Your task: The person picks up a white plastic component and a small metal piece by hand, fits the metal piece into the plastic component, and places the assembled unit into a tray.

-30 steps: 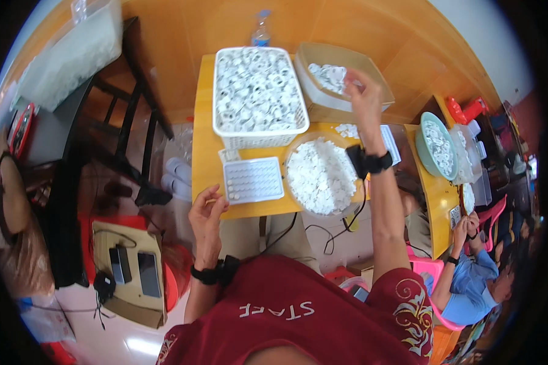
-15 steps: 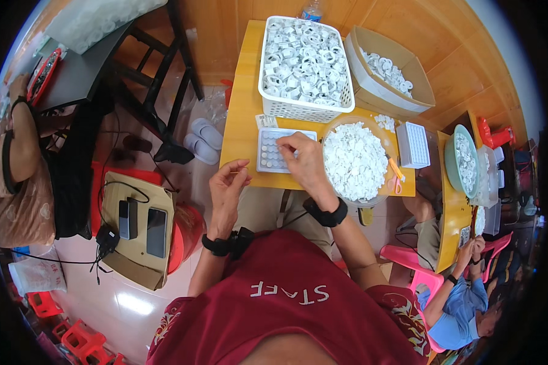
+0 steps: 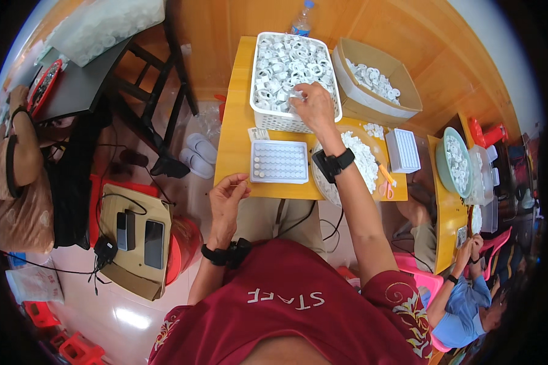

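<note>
Right grip (image 3: 316,111): fingers bent over parts (image 3: 280,73) at near rim of basket (image 3: 280,121); tips obscured, cannot tell how far open or if holding.
Left grip (image 3: 225,198): thumb and forefinger close together, near lower-left corner of tray (image 3: 280,180); cannot tell if they meet or hold anything.
Worktop (image 3: 234,121): yellow, carries basket and tray.
Basket: white; right grip moved here from over tray, so handling appears shifted to parts.
Tray: nearer person than basket, now uncovered.
Parts: white, heaped in basket.
Discs (image 3: 256,166): few, in tray's left column.
</note>
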